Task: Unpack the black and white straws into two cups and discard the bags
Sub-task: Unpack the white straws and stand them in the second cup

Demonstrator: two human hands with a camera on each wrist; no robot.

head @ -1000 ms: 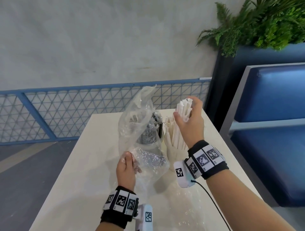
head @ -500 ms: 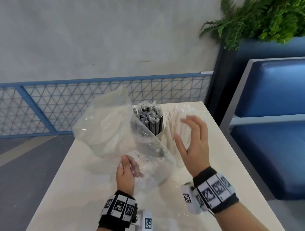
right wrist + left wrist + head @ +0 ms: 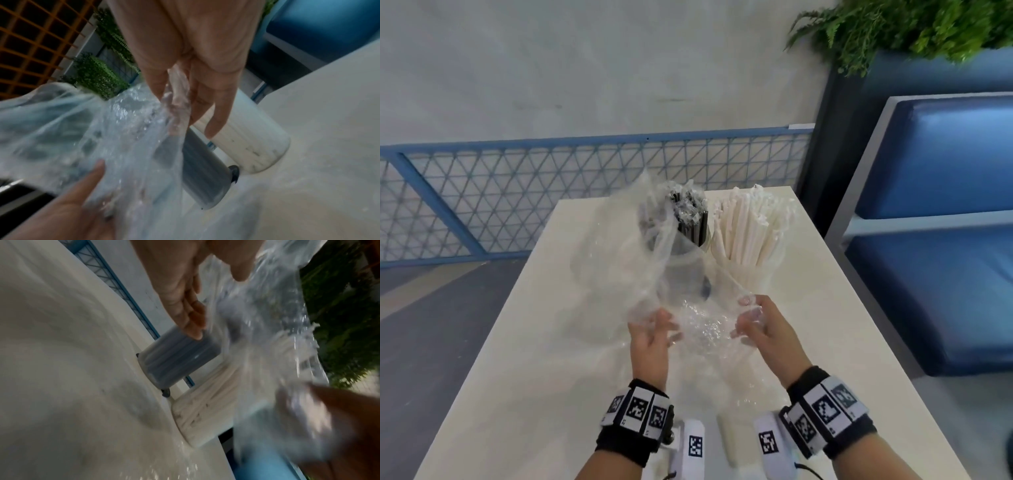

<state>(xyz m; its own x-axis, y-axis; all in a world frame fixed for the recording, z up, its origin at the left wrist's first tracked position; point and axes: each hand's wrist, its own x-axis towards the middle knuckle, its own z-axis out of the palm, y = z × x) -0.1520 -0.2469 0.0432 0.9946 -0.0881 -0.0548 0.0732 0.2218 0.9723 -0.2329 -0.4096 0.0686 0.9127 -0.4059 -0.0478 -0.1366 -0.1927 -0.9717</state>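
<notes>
A clear, empty plastic bag (image 3: 640,267) hangs crumpled above the table between my two hands. My left hand (image 3: 662,323) grips its lower left part. On the other side, my right hand (image 3: 748,317) pinches its lower right edge, and the film shows between the fingers (image 3: 176,105) in the right wrist view. Just behind the bag stands a clear cup of black straws (image 3: 688,226), partly veiled by the plastic. Beside it on the right, a cup of white straws (image 3: 751,236) stands upright. Both cups also show in the wrist views (image 3: 176,360) (image 3: 246,146).
The cups stand on a cream table (image 3: 517,359) near its far edge. More crinkled clear plastic (image 3: 739,383) lies flat on the table under my hands. A blue bench (image 3: 935,274) is on the right, and a blue mesh railing (image 3: 517,192) runs behind the table.
My right hand let go of the white straws, now standing in their cup, and came down to take the bag's right side. The bag swung left, then spread between both hands.
</notes>
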